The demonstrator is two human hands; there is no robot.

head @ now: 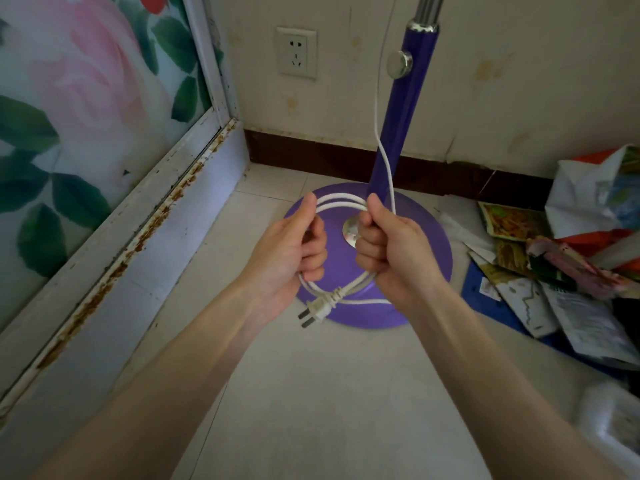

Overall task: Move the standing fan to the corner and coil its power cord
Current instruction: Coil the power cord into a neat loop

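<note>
The standing fan has a round purple base [420,237] on the floor tiles close to the room's corner, and a purple pole [403,116] rising to a chrome tube at the top edge; its head is out of view. The white power cord [341,201] is looped into a small coil held above the base. My left hand [294,251] grips the coil's left side, my right hand [391,247] grips its right side. The white plug [320,310] hangs below the coil. One strand [381,143] runs up along the pole.
A wall socket [296,53] sits on the back wall left of the pole. A floral glass panel in a rusty white frame [145,216] forms the left side. Bags, packets and papers [554,258] are piled on the floor to the right.
</note>
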